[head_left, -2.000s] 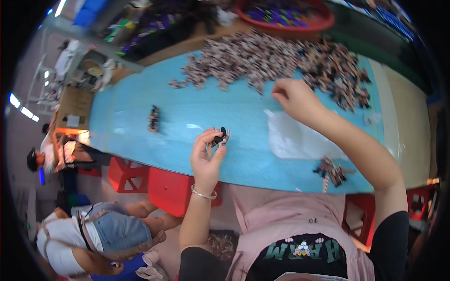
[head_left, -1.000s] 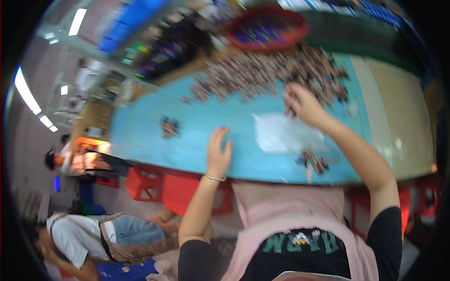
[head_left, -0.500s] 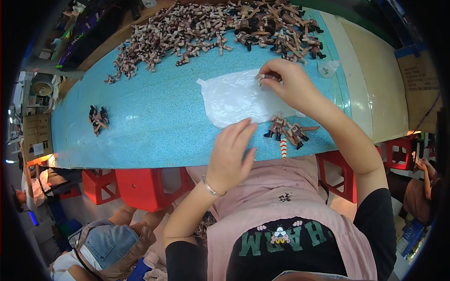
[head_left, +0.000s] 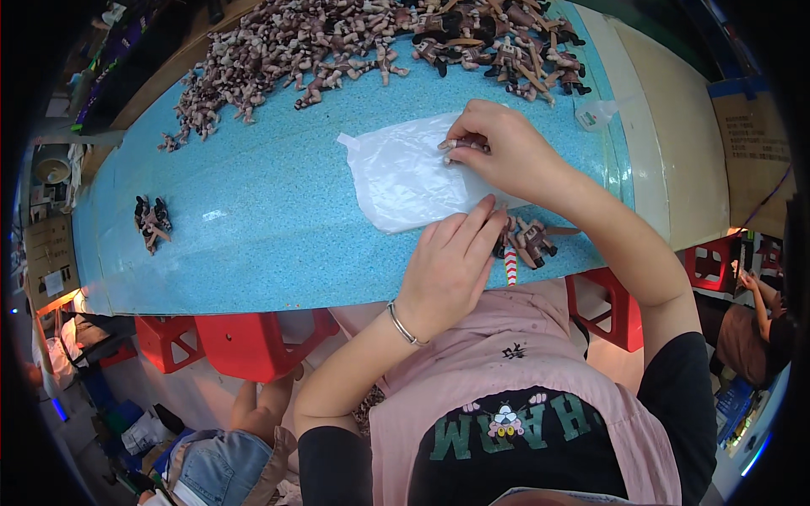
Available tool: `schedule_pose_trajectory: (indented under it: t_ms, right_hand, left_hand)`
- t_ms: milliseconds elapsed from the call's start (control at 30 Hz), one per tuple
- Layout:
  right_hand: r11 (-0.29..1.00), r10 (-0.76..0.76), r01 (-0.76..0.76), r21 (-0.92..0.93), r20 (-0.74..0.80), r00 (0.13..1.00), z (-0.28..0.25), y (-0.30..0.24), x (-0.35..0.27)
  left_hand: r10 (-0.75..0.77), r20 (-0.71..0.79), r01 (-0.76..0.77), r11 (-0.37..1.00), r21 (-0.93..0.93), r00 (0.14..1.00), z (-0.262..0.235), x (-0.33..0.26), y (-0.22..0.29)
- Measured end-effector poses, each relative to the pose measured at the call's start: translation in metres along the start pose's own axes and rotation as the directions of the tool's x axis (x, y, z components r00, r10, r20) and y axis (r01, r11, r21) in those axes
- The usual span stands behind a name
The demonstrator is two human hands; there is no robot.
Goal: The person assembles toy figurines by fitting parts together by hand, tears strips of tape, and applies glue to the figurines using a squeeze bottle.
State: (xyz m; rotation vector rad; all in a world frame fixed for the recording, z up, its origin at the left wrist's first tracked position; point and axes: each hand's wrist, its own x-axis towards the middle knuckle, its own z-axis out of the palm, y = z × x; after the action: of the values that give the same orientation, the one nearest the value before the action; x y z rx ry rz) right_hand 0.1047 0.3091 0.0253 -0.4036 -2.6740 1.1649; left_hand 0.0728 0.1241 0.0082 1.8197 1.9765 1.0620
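My right hand [head_left: 506, 148] is closed on a small brown-and-cream toy figure [head_left: 469, 145], held just above a white plastic bag [head_left: 396, 181] lying flat on the blue table. My left hand [head_left: 447, 270] reaches over the bag's near edge with its fingers stretched out. Its fingertips are at a brown toy figure [head_left: 504, 239] with dark boots, partly covering it; a firm grip on it does not show. Beside that one lies a second booted figure [head_left: 533, 243] with a tan, blade-like piece. A red, white and yellow patterned strip [head_left: 510, 266] lies at the table's front edge.
A large heap of small figures [head_left: 278, 51] spreads along the far side, with bigger booted figures [head_left: 515, 59] at its right. A small cluster of figures [head_left: 152, 223] lies far left. A clear plastic piece [head_left: 595, 115] sits at right. Red stools [head_left: 253, 341] stand below the table.
My left hand has moved right, from the bag's near edge to the booted figure. My right hand, still holding the small figure, has shifted slightly left. The view has turned a little.
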Motion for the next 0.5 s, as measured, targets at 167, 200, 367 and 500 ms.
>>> schedule_pose_trajectory:
  t_ms: [167, 200, 367, 500]
  right_hand:
    - [1.000, -0.029, 0.029, -0.004, -0.039, 0.999, -0.006, -0.001, -0.003]
    - [1.000, -0.027, 0.027, 0.000, -0.040, 0.999, -0.008, -0.001, -0.004]
    - [0.905, 0.190, -0.147, 0.400, -0.070, 0.979, -0.021, -0.001, -0.019]
    - [0.748, 0.304, -0.245, 0.617, 0.011, 0.953, -0.033, -0.005, -0.044]
  left_hand:
    - [0.007, -0.027, -0.007, 1.000, 0.001, 1.000, 0.003, -0.004, -0.003]
    - [0.006, -0.023, -0.006, 1.000, 0.002, 1.000, 0.001, -0.005, -0.004]
    - [-0.007, 0.022, 0.007, 1.000, -0.004, 1.000, -0.011, -0.005, -0.001]
    - [0.022, 0.059, -0.022, 1.000, -0.011, 0.998, -0.010, 0.000, 0.000]
